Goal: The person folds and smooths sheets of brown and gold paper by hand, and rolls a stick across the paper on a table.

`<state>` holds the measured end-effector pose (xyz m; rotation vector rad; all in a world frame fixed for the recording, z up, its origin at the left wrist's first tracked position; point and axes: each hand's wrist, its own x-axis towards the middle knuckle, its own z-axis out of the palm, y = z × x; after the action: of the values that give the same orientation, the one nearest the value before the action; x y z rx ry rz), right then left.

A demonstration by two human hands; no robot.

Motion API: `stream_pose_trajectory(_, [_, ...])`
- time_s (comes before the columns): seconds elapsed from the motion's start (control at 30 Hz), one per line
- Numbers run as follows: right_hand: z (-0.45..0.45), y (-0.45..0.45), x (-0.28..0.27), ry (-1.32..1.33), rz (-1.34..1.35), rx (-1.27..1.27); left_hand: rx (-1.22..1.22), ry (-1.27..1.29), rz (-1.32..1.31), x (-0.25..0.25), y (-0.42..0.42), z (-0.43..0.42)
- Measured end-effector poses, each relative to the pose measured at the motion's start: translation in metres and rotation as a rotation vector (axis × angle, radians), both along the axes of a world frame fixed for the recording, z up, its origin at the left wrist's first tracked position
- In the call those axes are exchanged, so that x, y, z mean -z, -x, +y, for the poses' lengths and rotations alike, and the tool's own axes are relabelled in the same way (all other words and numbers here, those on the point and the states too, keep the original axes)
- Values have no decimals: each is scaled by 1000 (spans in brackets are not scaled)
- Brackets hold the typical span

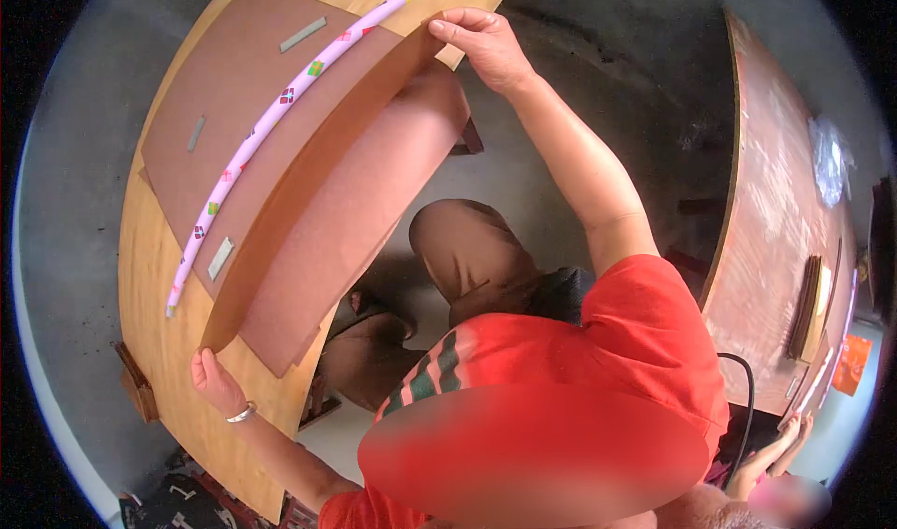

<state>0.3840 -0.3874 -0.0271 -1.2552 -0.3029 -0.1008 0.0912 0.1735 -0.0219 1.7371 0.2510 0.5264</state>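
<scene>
A long brown strip (313,185), which looks like paper or card, stretches between my hands in a slight curve above the table. My left hand (217,381), with a silver band at the wrist, is closed on its lower end. At the far end, my right hand (484,47) pinches the strip between thumb and fingers. Beneath it lie large brown sheets (364,178). Beyond the strip, a narrow lilac roll (245,148) with a printed gift pattern rests across the sheets.
Small grey bars (304,35) lie on the sheets, over a light wooden table (154,286). Behind me on the right stands another table (761,221) with clear plastic (829,160) and a brown stack (805,307). Another person's hands (794,431) are at its edge.
</scene>
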Motion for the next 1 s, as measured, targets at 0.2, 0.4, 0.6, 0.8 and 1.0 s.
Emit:
stream_pose_trajectory(0.2, [-1, -3, 4, -33, -35, 1, -24, -2, -16, 5, 4, 2])
stream_pose_trajectory(0.4, [-11, -3, 9, -42, -83, -35, -82, -83, 27, 6, 17, 2])
stream_pose_trajectory(0.6, [-11, 4, 6, -39, -82, 24, -98, -110, 10, 5, 19, -2])
stream_pose_trajectory(0.8, [-10, 4, 0, -69, -101, 13, -133, -102, 1, 4, 19, -3])
stream_pose_trajectory(1.0, [-13, 5, 5, 33, -101, 101, -217, -824, 205, -1, 25, -5])
